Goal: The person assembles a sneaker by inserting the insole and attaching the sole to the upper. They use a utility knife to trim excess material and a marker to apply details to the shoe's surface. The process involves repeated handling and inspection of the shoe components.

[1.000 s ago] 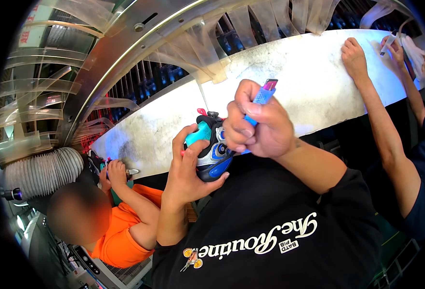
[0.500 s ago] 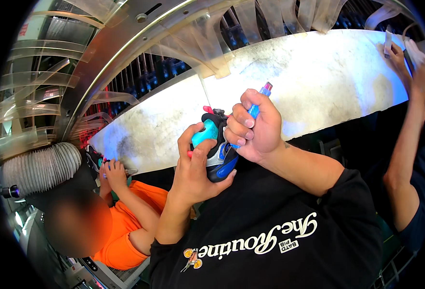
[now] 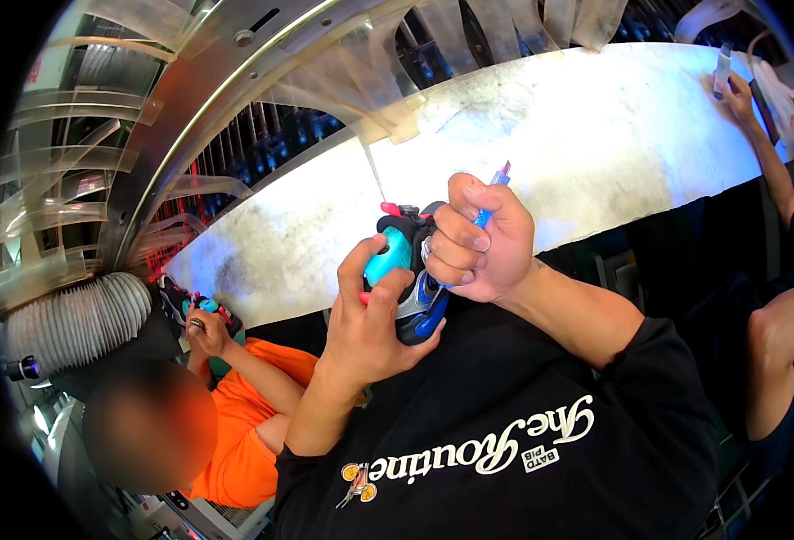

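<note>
A black, blue and silver shoe (image 3: 431, 317) is tilted in front of my chest, gripped from its left side by my left hand (image 3: 370, 310). A smooth turquoise form with a dark hole, like a shoe last (image 3: 388, 259), fills its opening, and pink tabs show at its edges. Closed in a fist, my right hand (image 3: 485, 238) holds a blue pen-like tool (image 3: 502, 178) with a reddish upper end. The tool's lower end comes out below the fist beside the shoe's side; whether it touches there I cannot tell.
A stained, brightly lit white work surface (image 3: 586, 135) curves beyond my hands. Clear plastic strips (image 3: 451, 45) hang along its far edge. At left, a person in orange (image 3: 235, 450) handles another shoe (image 3: 176, 301) near a ribbed hose (image 3: 82, 319). A person at right holds a small bottle-like item (image 3: 722, 70).
The shoe and my left hand have shifted slightly right. My right fist has moved slightly right and down, still around the tool. The person at right has drawn one arm back.
</note>
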### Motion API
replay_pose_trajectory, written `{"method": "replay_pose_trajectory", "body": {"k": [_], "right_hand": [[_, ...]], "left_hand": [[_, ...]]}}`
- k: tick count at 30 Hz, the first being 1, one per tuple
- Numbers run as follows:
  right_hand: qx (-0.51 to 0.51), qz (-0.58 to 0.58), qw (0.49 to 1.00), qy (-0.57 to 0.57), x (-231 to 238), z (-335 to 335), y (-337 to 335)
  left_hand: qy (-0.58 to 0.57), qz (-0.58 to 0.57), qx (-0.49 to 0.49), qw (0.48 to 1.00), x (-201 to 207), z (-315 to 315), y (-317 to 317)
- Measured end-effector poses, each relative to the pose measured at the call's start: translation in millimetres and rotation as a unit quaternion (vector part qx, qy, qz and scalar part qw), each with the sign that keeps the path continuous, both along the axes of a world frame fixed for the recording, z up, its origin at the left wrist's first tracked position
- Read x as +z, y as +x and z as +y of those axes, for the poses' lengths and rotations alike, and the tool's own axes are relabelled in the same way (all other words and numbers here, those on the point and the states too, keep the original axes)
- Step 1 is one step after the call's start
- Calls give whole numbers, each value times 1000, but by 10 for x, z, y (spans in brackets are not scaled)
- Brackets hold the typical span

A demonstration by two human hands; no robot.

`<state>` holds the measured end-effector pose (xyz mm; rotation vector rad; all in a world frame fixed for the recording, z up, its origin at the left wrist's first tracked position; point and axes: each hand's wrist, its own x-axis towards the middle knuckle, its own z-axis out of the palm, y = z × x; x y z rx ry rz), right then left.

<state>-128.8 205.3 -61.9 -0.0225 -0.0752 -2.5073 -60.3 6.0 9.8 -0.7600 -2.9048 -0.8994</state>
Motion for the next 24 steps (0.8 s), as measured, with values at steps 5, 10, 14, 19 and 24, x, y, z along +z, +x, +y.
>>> {"method": "replay_pose_trajectory", "body": {"k": [5, 10, 14, 19, 24], "right_hand": [[-48, -107, 992, 53, 158, -39, 66], [137, -97, 948, -270, 53, -67, 277], [71, 96, 993, -26, 379, -128, 468], [-75, 14, 997, 16, 208, 100, -146], [-88, -14, 994, 60, 520, 6, -403]], "left_hand": [[-13, 9, 13, 1000, 51, 82, -4], [-11, 29, -12, 999, 34, 7, -80], [-10, 32, 11, 999, 82, -98, -178], [6, -9, 17, 1000, -6, -71, -57], [32, -33, 22, 999, 88, 18, -176]]}}
